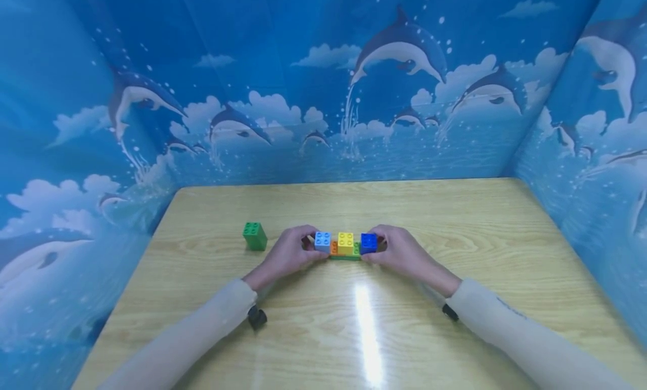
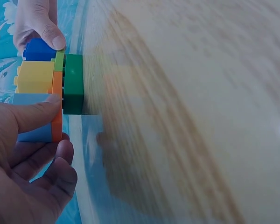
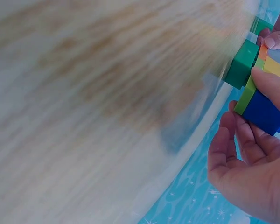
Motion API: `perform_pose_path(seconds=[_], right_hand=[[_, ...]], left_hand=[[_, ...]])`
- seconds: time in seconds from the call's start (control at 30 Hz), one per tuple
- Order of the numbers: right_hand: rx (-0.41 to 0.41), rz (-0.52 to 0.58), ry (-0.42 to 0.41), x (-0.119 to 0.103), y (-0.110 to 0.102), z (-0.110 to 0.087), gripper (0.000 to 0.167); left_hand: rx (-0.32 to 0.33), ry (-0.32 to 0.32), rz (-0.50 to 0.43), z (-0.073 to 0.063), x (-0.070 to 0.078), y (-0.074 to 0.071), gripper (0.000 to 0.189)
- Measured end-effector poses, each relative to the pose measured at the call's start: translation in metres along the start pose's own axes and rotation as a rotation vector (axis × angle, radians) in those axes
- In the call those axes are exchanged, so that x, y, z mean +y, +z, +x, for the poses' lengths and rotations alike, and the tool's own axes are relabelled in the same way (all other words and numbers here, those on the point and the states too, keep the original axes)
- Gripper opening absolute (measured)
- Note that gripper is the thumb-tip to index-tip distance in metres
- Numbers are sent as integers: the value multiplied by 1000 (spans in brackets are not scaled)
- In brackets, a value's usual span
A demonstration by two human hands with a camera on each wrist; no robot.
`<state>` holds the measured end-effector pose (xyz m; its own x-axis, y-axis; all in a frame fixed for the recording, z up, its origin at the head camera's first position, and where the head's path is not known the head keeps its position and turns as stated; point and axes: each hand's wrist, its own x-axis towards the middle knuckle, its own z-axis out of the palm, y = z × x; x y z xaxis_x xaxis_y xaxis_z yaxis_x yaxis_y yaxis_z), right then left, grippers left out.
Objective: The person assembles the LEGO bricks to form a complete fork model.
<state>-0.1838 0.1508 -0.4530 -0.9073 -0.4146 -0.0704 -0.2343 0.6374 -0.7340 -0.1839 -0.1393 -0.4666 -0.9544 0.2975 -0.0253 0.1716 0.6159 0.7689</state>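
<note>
A small structure of toy building bricks stands on the table between both hands. Its base is a dark green brick [image 2: 73,84], under a thin orange plate [image 2: 57,100] and a thin light green plate [image 3: 249,93]. On top sit a light blue brick [image 1: 323,241], a yellow brick [image 1: 346,244] and a dark blue brick [image 1: 368,243] in a row. My left hand [image 1: 293,248] pinches the light blue end, thumb over the light blue brick and the orange plate. At the opposite end, my right hand [image 1: 396,249] pinches the dark blue brick and light green plate.
A taller green block [image 1: 255,236] stands by itself on the wooden table [image 1: 429,210], left of my left hand. Curtains with dolphins [image 1: 323,131] enclose the table's back and sides. Glare [image 1: 368,334] lies on the tabletop in front of the structure.
</note>
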Motion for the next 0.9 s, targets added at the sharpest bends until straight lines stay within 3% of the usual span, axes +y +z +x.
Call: perform_pose_path(seconds=[0.2, 0.3, 0.47, 0.67, 0.9], right_hand=[[-23, -56, -14, -4, -2, 4, 40], [-51, -77, -41, -4, -3, 6, 50], [-73, 1, -85, -8, -2, 8, 61], [-54, 102, -106, -18, 0, 12, 51], [-22, 137, -98, -21, 2, 13, 38]], left_hand=[[-5, 16, 24, 1, 1, -2, 39], [-12, 11, 30, 1, 1, -2, 40], [-16, 26, 52, 1, 0, -1, 39], [-5, 28, 58, 0, 0, -2, 38], [-10, 41, 49, 0, 1, -2, 36]])
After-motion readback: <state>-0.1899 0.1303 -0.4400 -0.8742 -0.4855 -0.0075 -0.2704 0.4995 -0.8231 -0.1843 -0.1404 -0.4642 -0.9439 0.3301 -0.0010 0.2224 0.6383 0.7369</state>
